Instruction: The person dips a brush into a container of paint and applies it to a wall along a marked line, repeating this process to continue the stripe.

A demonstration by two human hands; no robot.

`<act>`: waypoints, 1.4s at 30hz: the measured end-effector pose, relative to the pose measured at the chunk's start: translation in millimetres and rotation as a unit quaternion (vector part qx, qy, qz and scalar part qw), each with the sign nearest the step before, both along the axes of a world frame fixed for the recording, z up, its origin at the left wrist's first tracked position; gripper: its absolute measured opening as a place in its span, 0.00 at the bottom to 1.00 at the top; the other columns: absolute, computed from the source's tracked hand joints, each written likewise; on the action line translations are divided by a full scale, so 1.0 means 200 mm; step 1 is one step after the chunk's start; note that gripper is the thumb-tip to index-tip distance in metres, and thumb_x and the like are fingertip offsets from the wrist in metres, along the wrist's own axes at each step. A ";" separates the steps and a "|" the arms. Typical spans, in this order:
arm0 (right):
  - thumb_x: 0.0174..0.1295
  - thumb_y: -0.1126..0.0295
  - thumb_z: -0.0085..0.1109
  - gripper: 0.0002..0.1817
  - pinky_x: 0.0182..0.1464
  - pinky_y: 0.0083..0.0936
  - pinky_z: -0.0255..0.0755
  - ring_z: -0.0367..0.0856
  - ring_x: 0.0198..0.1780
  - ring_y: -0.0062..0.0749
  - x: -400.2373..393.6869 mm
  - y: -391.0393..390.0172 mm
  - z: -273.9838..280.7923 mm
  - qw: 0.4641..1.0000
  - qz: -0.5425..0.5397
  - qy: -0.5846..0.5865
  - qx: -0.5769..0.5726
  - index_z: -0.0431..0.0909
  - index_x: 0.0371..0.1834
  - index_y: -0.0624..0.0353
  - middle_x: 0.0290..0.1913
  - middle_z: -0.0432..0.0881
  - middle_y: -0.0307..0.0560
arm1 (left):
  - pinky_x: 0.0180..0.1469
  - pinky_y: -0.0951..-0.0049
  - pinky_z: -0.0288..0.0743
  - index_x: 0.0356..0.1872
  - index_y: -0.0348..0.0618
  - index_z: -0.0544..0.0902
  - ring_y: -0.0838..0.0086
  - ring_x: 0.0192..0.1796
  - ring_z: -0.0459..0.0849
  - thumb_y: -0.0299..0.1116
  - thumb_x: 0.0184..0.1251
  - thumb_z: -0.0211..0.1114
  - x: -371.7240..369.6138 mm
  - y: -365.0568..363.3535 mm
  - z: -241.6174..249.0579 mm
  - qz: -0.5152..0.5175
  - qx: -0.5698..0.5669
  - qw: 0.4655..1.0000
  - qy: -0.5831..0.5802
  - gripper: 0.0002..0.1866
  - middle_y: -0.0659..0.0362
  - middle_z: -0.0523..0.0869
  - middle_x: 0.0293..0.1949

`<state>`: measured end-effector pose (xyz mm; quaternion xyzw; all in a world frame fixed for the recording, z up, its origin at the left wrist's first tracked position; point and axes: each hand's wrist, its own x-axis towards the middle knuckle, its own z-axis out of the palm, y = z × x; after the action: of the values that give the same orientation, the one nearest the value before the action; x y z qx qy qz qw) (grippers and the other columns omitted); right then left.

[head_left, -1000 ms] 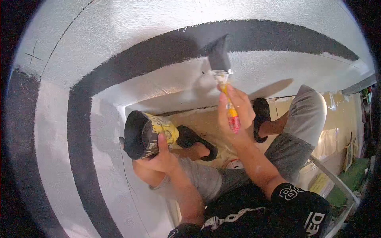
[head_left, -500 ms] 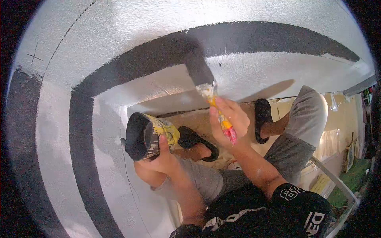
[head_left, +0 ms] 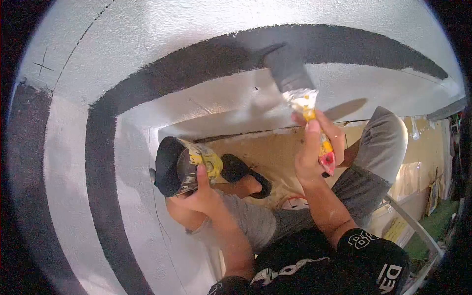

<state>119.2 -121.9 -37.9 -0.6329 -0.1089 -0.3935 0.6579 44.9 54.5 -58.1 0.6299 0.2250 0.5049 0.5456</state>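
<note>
Painting a black band on a white textured wall.
Right hand gripping yellow-handled flat brush against band's lower edge; left hand clasping paint-smeared yellow can; band largely filled, edges ragged.

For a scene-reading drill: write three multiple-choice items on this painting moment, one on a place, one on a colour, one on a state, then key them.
1. Where are the bristles of the paintbrush?
A. on the black stripe on the wall
B. inside the can
C. on the floor

2. What colour is the label of the paint can?
A. blue
B. yellow
C. green

3. What is the left hand doing?
A. hanging free
B. flat on the wall
C. gripping the paint can

Key: 1 A, the dark bristles lie against the black stripe while the right hand grips the handle. 2 B, yellow shows on the can's side. 3 C, the fingers wrap the can, thumb on its side.
</note>
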 end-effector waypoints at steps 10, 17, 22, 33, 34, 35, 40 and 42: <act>0.66 0.78 0.53 0.14 0.47 0.28 0.77 0.84 0.45 0.41 0.04 -0.02 -0.03 0.997 -0.057 -0.012 -0.057 0.72 0.54 0.70 0.50 0.79 0.61 | 0.50 0.64 0.80 0.58 0.33 0.65 0.62 0.49 0.80 0.21 0.54 0.71 -0.01 0.03 -0.03 -0.002 0.020 1.000 0.011 0.31 0.48 0.77 0.52; 0.53 0.82 0.64 0.11 0.38 0.26 0.79 0.87 0.35 0.39 0.04 0.02 -0.01 0.985 -0.046 -0.025 -0.163 0.80 0.40 0.69 0.38 0.85 0.58 | 0.55 0.64 0.77 0.59 0.32 0.65 0.63 0.51 0.79 0.23 0.53 0.73 0.00 -0.01 0.01 -0.006 -0.022 1.000 0.008 0.34 0.49 0.77 0.53; 0.53 0.82 0.64 0.11 0.39 0.26 0.79 0.87 0.35 0.39 0.06 0.00 -0.03 0.992 -0.065 0.001 -0.112 0.80 0.42 0.69 0.37 0.85 0.57 | 0.56 0.64 0.76 0.59 0.33 0.66 0.64 0.51 0.79 0.24 0.53 0.73 0.00 0.00 0.00 0.006 0.014 1.000 -0.009 0.32 0.49 0.77 0.53; 0.62 0.82 0.53 0.14 0.46 0.30 0.78 0.86 0.40 0.43 0.05 0.14 0.06 0.992 0.048 -0.036 -0.111 0.75 0.51 0.71 0.40 0.83 0.62 | 0.62 0.63 0.71 0.63 0.32 0.61 0.62 0.57 0.75 0.18 0.43 0.76 -0.01 0.00 0.01 0.017 -0.041 0.999 0.021 0.43 0.48 0.72 0.58; 0.63 0.81 0.53 0.14 0.46 0.30 0.78 0.86 0.41 0.43 0.06 0.13 0.06 0.993 0.044 -0.030 -0.102 0.74 0.52 0.71 0.41 0.83 0.62 | 0.62 0.63 0.71 0.63 0.32 0.62 0.62 0.57 0.75 0.18 0.43 0.76 -0.01 0.00 0.02 0.023 -0.041 0.999 0.021 0.43 0.47 0.72 0.58; 0.64 0.81 0.53 0.14 0.47 0.31 0.78 0.86 0.41 0.44 0.07 0.13 0.06 0.995 0.039 -0.024 -0.092 0.74 0.52 0.72 0.41 0.82 0.62 | 0.62 0.63 0.71 0.62 0.32 0.62 0.62 0.57 0.75 0.19 0.43 0.76 -0.01 0.00 0.02 0.029 -0.040 0.999 0.023 0.42 0.47 0.73 0.57; 0.65 0.80 0.51 0.14 0.48 0.33 0.78 0.85 0.42 0.47 0.07 0.11 0.06 0.997 0.051 -0.006 -0.060 0.72 0.53 0.72 0.43 0.81 0.63 | 0.62 0.64 0.71 0.61 0.32 0.63 0.62 0.58 0.75 0.20 0.44 0.76 -0.02 0.03 0.00 0.011 -0.051 0.999 0.005 0.41 0.47 0.73 0.57; 0.65 0.80 0.51 0.13 0.48 0.34 0.78 0.85 0.43 0.47 0.06 0.12 0.07 0.997 0.069 -0.020 -0.036 0.72 0.53 0.71 0.45 0.81 0.64 | 0.61 0.64 0.71 0.61 0.32 0.63 0.62 0.57 0.75 0.20 0.44 0.77 -0.03 0.04 -0.02 0.006 -0.052 0.999 0.008 0.41 0.47 0.73 0.57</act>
<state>131.2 -97.5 -24.1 -0.6387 -0.1800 -0.3555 0.6582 39.4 61.9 -62.5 0.6033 0.2590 0.4905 0.5729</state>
